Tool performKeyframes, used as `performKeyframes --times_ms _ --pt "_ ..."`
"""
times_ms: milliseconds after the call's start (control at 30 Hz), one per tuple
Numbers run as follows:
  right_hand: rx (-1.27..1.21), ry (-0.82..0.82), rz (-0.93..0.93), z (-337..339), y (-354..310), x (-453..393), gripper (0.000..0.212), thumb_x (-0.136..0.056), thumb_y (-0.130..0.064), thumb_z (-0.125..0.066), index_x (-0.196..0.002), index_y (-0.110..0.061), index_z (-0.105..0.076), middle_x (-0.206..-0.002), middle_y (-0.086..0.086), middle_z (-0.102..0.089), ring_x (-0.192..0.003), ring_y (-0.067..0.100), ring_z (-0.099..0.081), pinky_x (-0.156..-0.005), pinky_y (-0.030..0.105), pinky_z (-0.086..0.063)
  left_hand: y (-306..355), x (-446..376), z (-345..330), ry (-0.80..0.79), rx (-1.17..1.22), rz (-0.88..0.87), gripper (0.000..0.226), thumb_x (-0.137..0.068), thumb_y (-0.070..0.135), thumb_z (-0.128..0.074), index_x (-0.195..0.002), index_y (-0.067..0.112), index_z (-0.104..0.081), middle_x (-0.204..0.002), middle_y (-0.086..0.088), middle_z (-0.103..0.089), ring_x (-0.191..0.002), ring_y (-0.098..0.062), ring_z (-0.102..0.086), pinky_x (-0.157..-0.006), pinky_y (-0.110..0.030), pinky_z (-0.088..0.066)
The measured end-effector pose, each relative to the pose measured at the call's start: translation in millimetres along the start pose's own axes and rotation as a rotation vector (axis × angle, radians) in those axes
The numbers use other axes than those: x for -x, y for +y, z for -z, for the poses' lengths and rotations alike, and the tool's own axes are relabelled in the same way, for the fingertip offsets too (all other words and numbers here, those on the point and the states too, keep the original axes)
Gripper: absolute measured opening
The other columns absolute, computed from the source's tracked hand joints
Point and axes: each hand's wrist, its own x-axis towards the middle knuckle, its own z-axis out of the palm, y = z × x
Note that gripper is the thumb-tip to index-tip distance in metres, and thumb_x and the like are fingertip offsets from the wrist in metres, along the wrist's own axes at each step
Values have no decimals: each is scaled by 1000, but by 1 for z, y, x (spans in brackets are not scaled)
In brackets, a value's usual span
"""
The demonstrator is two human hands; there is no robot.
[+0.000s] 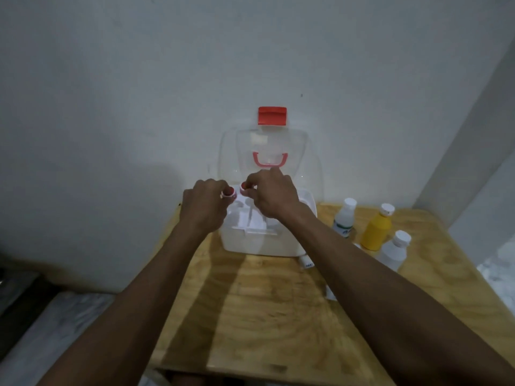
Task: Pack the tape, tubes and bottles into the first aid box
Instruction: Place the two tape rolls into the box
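Both hands over the open white plastic first aid box point(262, 243), left hand point(203, 207) and right hand point(271, 195) each pinching a small red-and-white tape roll point(229, 193), while upright white-capped bottles point(345, 218) and the yellow bottle point(376, 228) stand just right of it, nearer the right hand.

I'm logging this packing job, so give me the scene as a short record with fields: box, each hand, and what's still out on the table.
box: white first aid box, clear lid open
left hand: holding a small red-and-white item over the box
right hand: holding a similar item over the box
still out: yellow bottle, two white-capped bottles, tube
surface: wooden table
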Motion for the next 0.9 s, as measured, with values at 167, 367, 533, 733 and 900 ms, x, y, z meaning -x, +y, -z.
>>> performKeyframes --times_ms 167,367,533,733,900 --pt "41 -77 18 -13 6 -13 21 -88 -30 -71 -106 -20 -76 -102 4 -75 -88 24 -66 -86 44 -54 1 -9 -12 -38 -21 3 22 -87 22 -72 -108 19 -75 -106 -10 -71 -87 -27 -64 -75 -43 -57" --pt "34 -98 22 -18 6 -22 17 -86 -29 -73 -100 -21 -78 -97 3 -76 -84 22 -65 -84 43 -55 0 -18 -18 -71 -19 22 22 -84 22 -75 -106 19 -76 -102 -11 -68 -86 -26 -61 -73 -41 -57" --pt "34 -109 19 -20 6 -24 19 -87 -29 -71 -101 -19 -78 -96 5 -75 -87 23 -62 -83 41 -53 -6 -23 -18 -98 -26 26 18 -85 28 -75 -101 22 -78 -95 -10 -69 -81 -25 -60 -70 -46 -57" --pt "6 -97 5 -24 4 -22 21 -87 -30 -73 -102 -17 -77 -94 5 -75 -82 21 -64 -83 43 -55 -9 -19 -20 -104 9 37 21 -90 31 -66 -101 18 -78 -84 -6 -72 -66 -20 -59 -64 -39 -59" --pt "-35 -110 0 -18 6 -20 20 -87 -26 -72 -103 -15 -77 -98 5 -75 -81 21 -66 -81 38 -55 -8 -15 -18 -73 40 22 22 -89 32 -66 -96 16 -79 -85 -9 -75 -66 -20 -63 -65 -42 -59"
